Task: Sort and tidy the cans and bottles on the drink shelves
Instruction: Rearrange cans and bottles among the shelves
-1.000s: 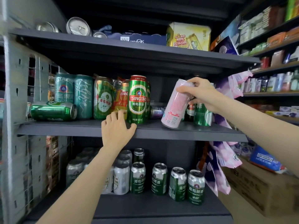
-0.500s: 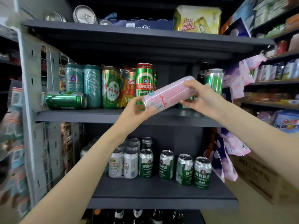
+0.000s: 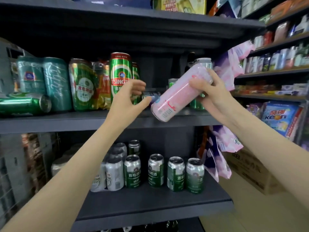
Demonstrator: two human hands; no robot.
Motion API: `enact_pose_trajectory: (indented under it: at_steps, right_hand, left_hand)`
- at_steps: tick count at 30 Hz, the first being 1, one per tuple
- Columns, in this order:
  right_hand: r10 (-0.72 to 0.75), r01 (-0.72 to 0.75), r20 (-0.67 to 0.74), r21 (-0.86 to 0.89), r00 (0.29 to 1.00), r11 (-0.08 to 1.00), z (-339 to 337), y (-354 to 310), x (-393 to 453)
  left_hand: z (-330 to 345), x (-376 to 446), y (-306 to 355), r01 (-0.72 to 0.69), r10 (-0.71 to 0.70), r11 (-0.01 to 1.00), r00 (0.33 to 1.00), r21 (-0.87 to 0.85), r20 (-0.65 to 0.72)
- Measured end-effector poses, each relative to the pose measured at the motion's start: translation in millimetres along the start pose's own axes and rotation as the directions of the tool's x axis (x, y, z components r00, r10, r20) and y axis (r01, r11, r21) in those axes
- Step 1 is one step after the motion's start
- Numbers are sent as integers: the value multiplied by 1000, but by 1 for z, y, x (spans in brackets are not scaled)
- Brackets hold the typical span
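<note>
My right hand (image 3: 211, 91) has its grip closed round the upper end of the tall pink can (image 3: 179, 94), tilted in the air just in front of the middle shelf (image 3: 66, 120). I judge it rigid, smooth and slippery, its weight unknowable; mid-body looks the safest hold. My left hand (image 3: 128, 99), grip loosely curled and empty, hovers beside its base, near the Tsingtao can (image 3: 120, 72).

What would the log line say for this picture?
right hand: holds pink can tilted | left hand: open beside it | middle shelf: green can lying down
</note>
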State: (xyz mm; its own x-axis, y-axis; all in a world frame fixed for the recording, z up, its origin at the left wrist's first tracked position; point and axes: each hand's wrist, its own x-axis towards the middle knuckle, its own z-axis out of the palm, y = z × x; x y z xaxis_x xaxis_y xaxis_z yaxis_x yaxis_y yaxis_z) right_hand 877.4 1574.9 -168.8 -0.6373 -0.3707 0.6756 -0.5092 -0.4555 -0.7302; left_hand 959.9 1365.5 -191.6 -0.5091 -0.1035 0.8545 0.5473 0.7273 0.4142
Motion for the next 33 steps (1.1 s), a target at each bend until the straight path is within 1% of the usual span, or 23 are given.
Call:
enact_pose_trajectory:
  at_steps: [2, 3, 4, 5, 6, 7, 8, 10, 11, 12, 14, 15, 16, 18, 20, 22, 23, 26, 29, 30, 33]
  right_hand:
    - [-19, 19, -6, 16, 1000, 1000, -8, -3, 17]
    - [-19, 19, 2, -15, 1000, 1000, -13, -3, 24]
    - [-8, 9, 5, -57, 1000, 998, -20, -3, 28]
    - [4, -3, 9, -96, 1000, 995, -27, -5, 31]
    - [24, -19, 34, -147, 999, 989, -35, -8, 34]
    - [74, -59, 70, -203, 995, 977, -41, -14, 38]
    - [144, -119, 87, -245, 986, 962, -45, -19, 40]
    - [251, -208, 111, -303, 962, 930, -57, -31, 50]
    - [287, -234, 129, -321, 949, 918, -62, -37, 57]
    - [317, -257, 139, -333, 938, 907, -64, -44, 65]
    - [345, -275, 127, -384, 930, 882, -68, -58, 76]
    - [369, -298, 113, -396, 923, 869, -69, -65, 81]
    - [396, -325, 113, -393, 911, 860, -66, -74, 86]
    - [431, -357, 112, -396, 896, 846, -63, -89, 96]
    - [468, -374, 125, -441, 875, 816, -60, -105, 107]
    - [529, -388, 160, -512, 833, 767, -57, -121, 117]
    - [571, -410, 164, -542, 805, 734, -56, -130, 120]
    - [667, -507, 88, -580, 739, 638, -50, -155, 117]
    - [712, -466, 80, -704, 698, 536, -36, -176, 112]
    - [713, -441, 92, -728, 695, 525, -31, -183, 110]
    - [700, -391, 147, -741, 699, 546, -18, -211, 122]
  left_hand:
    - [29, 31, 4, -85, 82, 996, 992, -29, -92]
    - [43, 47, 4, -91, 81, 992, 990, -87, -114]
    - [55, 59, 4, -61, 43, 983, 993, -175, -106]
    - [62, 69, 3, -11, -8, 962, 997, -272, -71]
    - [64, 77, 4, 51, -53, 933, 999, -356, 5]
    - [64, 85, 5, 127, -84, 903, 989, -411, 121]
    - [62, 92, 7, 196, -97, 899, 961, -392, 258]
    - [57, 105, 9, 249, -100, 924, 890, -291, 445]
    - [58, 111, 11, 285, -107, 914, 855, -288, 507]
    - [60, 116, 16, 336, -110, 890, 814, -308, 571]
    - [68, 125, 27, 441, -113, 844, 702, -305, 703]
    - [70, 130, 33, 486, -120, 825, 649, -287, 752]
    - [70, 133, 38, 528, -132, 803, 609, -276, 782]
    - [70, 142, 45, 581, -145, 775, 549, -251, 823]
    - [70, 154, 52, 616, -116, 751, 479, -238, 870]
    - [68, 166, 59, 612, -71, 758, 422, -226, 904]
    - [65, 172, 64, 620, -76, 759, 389, -200, 918]
    - [53, 180, 86, 694, -143, 716, 259, -81, 955]
    - [35, 184, 117, 738, -177, 675, 158, 3, 971]
    - [28, 187, 128, 744, -184, 667, 132, 25, 974]
    - [4, 205, 156, 755, -192, 652, 70, 74, 979]
